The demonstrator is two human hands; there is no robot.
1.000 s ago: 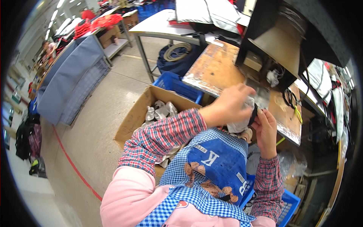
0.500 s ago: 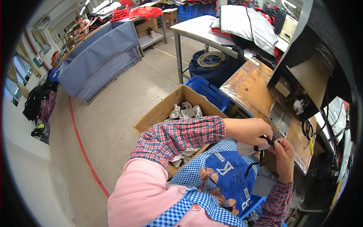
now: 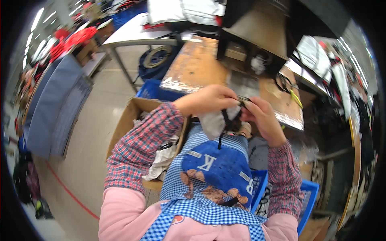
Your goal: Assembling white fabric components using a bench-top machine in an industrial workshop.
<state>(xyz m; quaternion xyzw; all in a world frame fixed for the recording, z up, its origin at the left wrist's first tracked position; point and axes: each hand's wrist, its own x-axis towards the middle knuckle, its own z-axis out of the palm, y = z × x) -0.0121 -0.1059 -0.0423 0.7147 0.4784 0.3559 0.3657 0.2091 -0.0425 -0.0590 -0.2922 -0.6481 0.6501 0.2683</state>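
Observation:
A limp white fabric piece with black straps hangs from my hands above my lap. My left hand pinches its upper black edge from the left, the fingers closed. From the right, my right hand grips the same edge, thumb and fingers pressed together close to the other fingertips. One black strap dangles below toward my blue apron. Just beyond the hands is the metal plate of a worn wooden worktable. Motion blur softens the fingertips and the fabric's detail.
A dark machine stands on the worktable. At my left an open cardboard box holds more white fabric pieces. Blue crates stand at my right side and behind the box. A white table carries silvery panels.
My view has swung to the right, toward the worktable and machine. Both hands still hold the white fabric piece, now in front of my body, with the left arm less stretched across.

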